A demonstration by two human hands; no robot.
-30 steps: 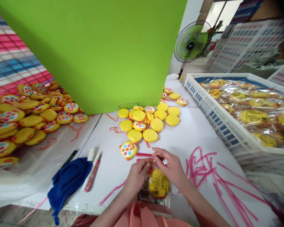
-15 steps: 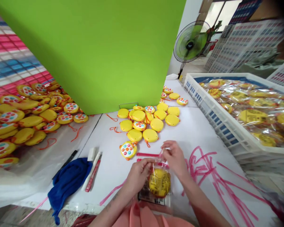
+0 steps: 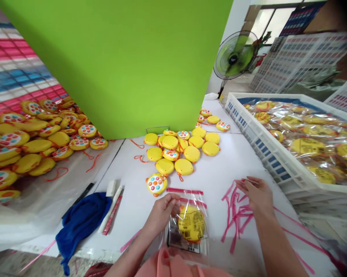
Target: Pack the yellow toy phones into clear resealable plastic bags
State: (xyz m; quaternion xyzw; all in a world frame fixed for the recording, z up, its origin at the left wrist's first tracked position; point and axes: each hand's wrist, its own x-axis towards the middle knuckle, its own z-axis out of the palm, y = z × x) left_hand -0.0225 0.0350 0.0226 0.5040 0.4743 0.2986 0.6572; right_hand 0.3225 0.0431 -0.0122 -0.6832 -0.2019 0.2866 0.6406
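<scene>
In the head view, our right hand (image 3: 258,192) has left the bag (image 3: 195,202), fingertips together on pink strips (image 3: 244,209); our left hand (image 3: 162,209), fingers pinched on the bag's upper left edge, alone steadies it, toy (image 3: 191,225) inside.

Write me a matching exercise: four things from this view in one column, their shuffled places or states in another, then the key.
1. Crumpled dark-blue cloth
2. Clear plastic bag with pink bands
3. Slatted white plastic crate
4. Long flat pink strips

A. At the right hand
B. Filled with wrapped yellow toys
C. Hanging partly over the table's near edge
D. At the left hand

Pairs: 1-C, 2-D, 3-B, 4-A
</scene>
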